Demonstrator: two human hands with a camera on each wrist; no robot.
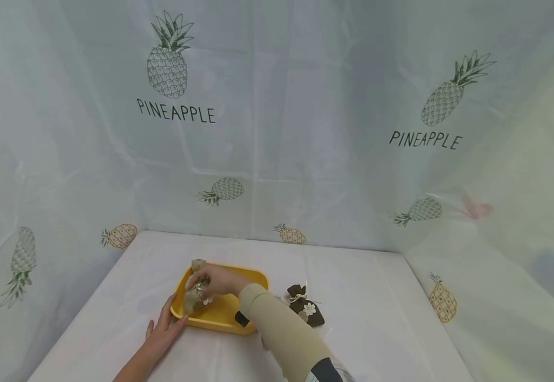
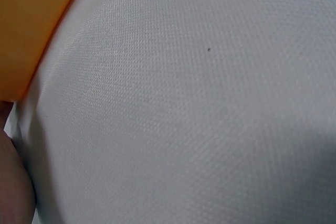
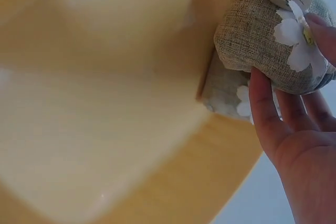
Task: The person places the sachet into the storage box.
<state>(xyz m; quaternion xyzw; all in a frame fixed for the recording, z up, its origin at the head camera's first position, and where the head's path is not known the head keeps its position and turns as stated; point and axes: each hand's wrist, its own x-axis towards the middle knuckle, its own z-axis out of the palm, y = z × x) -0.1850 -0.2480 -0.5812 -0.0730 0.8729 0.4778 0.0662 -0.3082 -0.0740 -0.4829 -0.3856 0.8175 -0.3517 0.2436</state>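
Observation:
My right hand [image 1: 219, 280] reaches over the yellow tray [image 1: 217, 324] and grips a beige burlap pouch [image 3: 244, 35]. This pouch bears a white fabric flower and a round tag with writing. Below it in the right wrist view, a second burlap pouch [image 3: 223, 92] with a white flower lies against the tray's end, partly covered. At the tray's near left corner, my left hand [image 1: 161, 334] touches the rim with its fingers spread. Only a bit of that hand and the tray's side appear in the left wrist view.
A dark brown pouch [image 1: 308, 307] tied with twine, with a white flower, lies on the white tablecloth [image 1: 377, 318] right of the tray. Something pale beside it is partly hidden by my right sleeve [image 1: 281, 326]. A pineapple-print curtain [image 1: 300, 132] surrounds the table.

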